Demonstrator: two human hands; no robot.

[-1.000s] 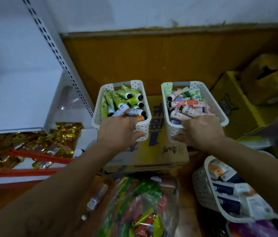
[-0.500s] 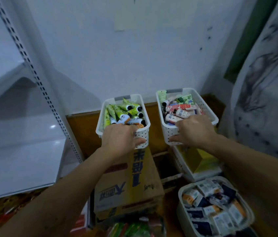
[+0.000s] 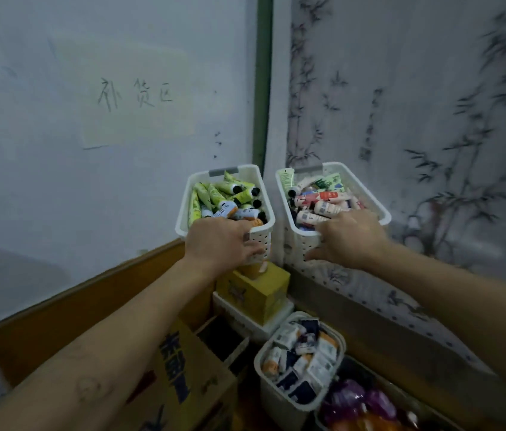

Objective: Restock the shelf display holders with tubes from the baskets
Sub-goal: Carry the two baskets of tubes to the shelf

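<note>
Head view. Two white perforated baskets stand side by side in front of the wall corner, with a narrow gap between their rims.

The left hand (image 3: 219,241) grips the near end of the left basket (image 3: 183,220). Its fingers are curled over the rim and its thumb lies against the perforated outer wall. This basket is filled with green tubes (image 3: 211,194) with black caps, and a few white and orange ones lie at the near end.

The right hand (image 3: 351,236) holds the near end of the right basket (image 3: 369,197) in the same manner, fingers hooked over the rim and thumb spread on the outside wall. It carries pink and white tubes (image 3: 318,205), piled loosely, with one pale green tube upright in the far left corner.

A yellow box (image 3: 255,290) sits below the left basket. Whether the basket base touches it cannot be told, as the hand hides the joint.

A printed cardboard carton (image 3: 189,377) stands open at lower centre. To its right is a third white basket (image 3: 276,396) full of small packets, with purple bags (image 3: 360,399) just beside it.

A paper sign (image 3: 135,91) with handwritten characters is fixed to the pale wall. A green post (image 3: 262,79) marks the corner, and a bamboo-print cloth (image 3: 432,119) hangs to its right.
</note>
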